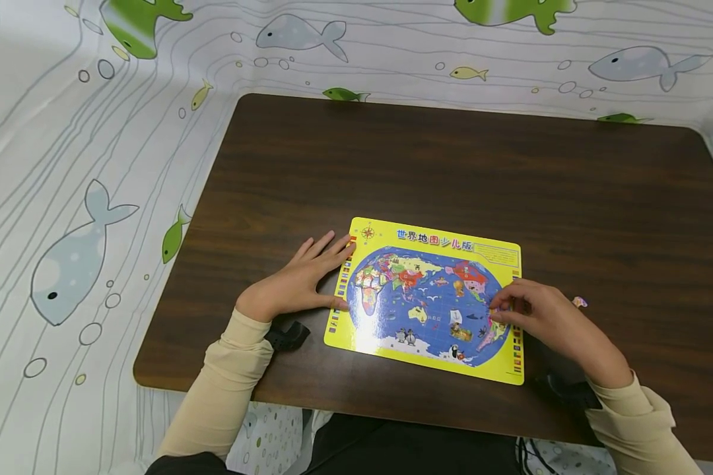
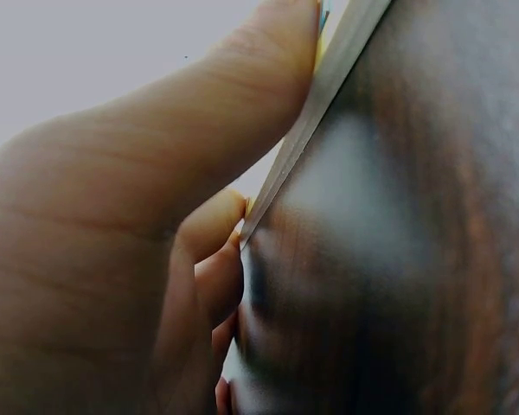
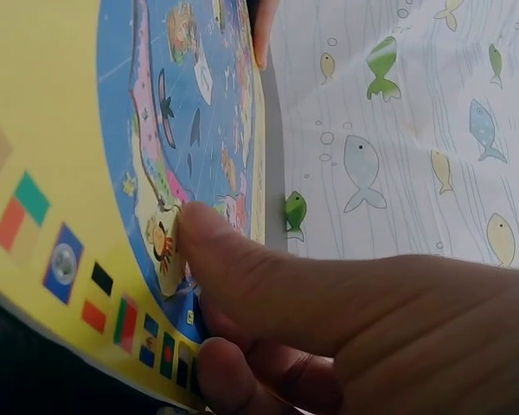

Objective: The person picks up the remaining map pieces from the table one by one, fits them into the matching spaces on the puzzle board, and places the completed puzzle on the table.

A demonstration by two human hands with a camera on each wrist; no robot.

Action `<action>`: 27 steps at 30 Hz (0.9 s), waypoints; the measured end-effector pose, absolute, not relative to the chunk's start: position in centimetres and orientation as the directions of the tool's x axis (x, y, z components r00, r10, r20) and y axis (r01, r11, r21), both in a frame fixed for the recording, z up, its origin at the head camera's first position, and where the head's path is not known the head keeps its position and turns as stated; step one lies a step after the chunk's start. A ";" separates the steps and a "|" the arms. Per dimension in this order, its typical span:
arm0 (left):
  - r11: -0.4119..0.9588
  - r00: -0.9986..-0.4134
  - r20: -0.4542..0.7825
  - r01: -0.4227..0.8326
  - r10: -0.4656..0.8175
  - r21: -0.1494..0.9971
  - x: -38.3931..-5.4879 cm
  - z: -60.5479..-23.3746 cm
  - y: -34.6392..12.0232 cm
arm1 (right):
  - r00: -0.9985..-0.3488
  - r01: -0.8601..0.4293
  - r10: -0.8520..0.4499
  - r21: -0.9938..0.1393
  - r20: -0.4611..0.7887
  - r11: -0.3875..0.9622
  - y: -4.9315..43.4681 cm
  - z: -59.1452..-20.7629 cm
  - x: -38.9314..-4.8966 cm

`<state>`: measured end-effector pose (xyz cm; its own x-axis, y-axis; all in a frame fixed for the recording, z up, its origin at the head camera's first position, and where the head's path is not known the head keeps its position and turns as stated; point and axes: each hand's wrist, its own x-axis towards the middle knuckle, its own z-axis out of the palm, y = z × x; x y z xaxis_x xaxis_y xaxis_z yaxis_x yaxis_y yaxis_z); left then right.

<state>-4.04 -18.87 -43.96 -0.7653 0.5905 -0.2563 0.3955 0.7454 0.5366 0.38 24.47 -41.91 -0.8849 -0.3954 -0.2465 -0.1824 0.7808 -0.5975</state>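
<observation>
A yellow-framed world map puzzle board (image 1: 424, 366) lies flat on the dark wooden table, its blue oval filled with colourful pieces. My left hand (image 1: 300, 280) rests with spread fingers on the board's left edge; the left wrist view shows its thumb (image 2: 242, 78) against the board's edge (image 2: 316, 112). Over the right side of the map, my right hand (image 1: 541, 313) pinches a small puzzle piece (image 3: 160, 246) with thumb and fingers. That piece is pale with a small figure printed on it, and sits at the map's surface. Fingers partly hide it.
A small loose colourful piece (image 1: 579, 302) lies on the table (image 1: 451, 165) just beyond my right wrist. Black straps (image 1: 288, 336) sit at the wrists. White fish-patterned cloth (image 1: 392, 39) surrounds the table at the back and left.
</observation>
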 end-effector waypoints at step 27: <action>0.742 -0.765 -0.254 0.393 0.591 0.543 -4.0 -44.0 -18.9 | -0.990 -0.008 -0.073 -0.473 -0.118 0.881 32.3 -40.5 0.7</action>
<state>-4.02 -18.95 -44.00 -0.7653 0.5914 -0.2541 0.3932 0.7421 0.5428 0.66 32.27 -40.48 -0.9903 -0.0731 -0.1184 -0.0084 0.8808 -0.4735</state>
